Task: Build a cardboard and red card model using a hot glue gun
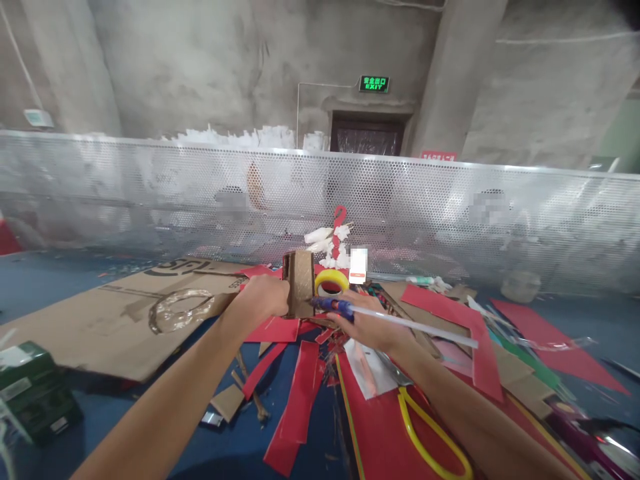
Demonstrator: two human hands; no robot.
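My left hand point(265, 295) is closed round the left side of a small folded cardboard piece point(302, 280), which stands upright above the table. My right hand point(367, 321) grips a blue hot glue gun point(334, 306), with a long whitish glue stick point(415, 325) jutting from its back toward the right. The gun's nozzle points left and is at the lower right edge of the cardboard; whether it touches cannot be made out. Just behind both hands lies a yellow-rimmed roll of tape point(340, 275). The fingertips of my left hand are hidden behind the cardboard.
A cardboard sheet point(110, 327) with a shiny roll of tape point(183, 310) lies left. Red strips point(303, 400) and scraps litter the middle. Yellow-handled scissors point(434, 437) lie under my right forearm. A green box point(37, 393) stands at left. A perforated metal screen point(150, 193) crosses behind.
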